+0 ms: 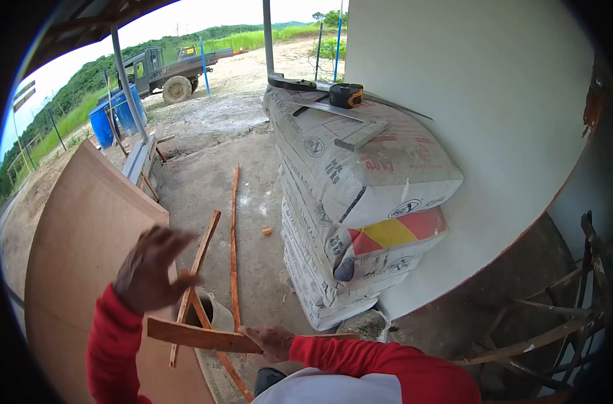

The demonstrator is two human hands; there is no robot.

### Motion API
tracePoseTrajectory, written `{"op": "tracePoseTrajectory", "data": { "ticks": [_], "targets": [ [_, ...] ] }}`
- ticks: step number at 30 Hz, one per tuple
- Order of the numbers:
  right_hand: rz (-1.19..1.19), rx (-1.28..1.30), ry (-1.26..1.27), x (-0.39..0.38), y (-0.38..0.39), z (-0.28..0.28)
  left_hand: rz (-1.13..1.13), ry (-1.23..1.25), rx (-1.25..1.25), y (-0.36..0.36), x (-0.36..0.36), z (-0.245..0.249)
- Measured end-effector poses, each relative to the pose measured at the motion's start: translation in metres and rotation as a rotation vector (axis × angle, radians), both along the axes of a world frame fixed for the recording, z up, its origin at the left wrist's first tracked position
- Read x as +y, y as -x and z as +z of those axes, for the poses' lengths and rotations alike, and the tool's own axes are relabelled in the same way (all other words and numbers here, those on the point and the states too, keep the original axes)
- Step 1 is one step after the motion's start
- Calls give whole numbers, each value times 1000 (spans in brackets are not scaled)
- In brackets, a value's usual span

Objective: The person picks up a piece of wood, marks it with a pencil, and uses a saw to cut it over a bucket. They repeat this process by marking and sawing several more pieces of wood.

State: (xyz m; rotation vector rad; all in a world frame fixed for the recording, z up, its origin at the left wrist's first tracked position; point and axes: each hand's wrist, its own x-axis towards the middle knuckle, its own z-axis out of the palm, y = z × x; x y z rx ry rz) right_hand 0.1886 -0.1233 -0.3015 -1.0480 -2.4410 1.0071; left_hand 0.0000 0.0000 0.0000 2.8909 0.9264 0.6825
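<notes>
My left hand is raised above the left end of a wooden board, its thumb and fingers apart and nothing in it. That board lies crosswise in front of my body. My right hand grips it near its middle, with the forearm across my front. Under the board, narrow wooden strips cross one another over a grey bucket-like container, which is partly hidden. Another long thin strip runs away from me along the concrete floor.
Stacked cement bags stand against the white wall, topped by a tape measure and a metal square. A large plywood sheet is at left. Wooden framing lies right. Blue barrels and a truck are outside.
</notes>
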Motion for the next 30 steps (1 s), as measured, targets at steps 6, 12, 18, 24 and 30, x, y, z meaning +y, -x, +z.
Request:
{"op": "tracePoseTrajectory", "data": {
  "ticks": [6, 12, 18, 24, 30],
  "targets": [
    [-283, 119, 56, 14, -54, -13, -118, -333, -56, -158, 175, 39],
    [-566, 113, 153, 21, -62, -16, -95, -380, -16, -247, 332, 24],
    [-767, 32, 201, 34, -44, -31, -247, -374, 135, -299, 415, 23],
    [-878, 44, 224, 59, -16, -19, -278, -290, 92, -278, 431, 62],
    [-849, 36, 238, 109, 1, -20, -182, -325, -169, -177, 505, 74]
  ]
}}
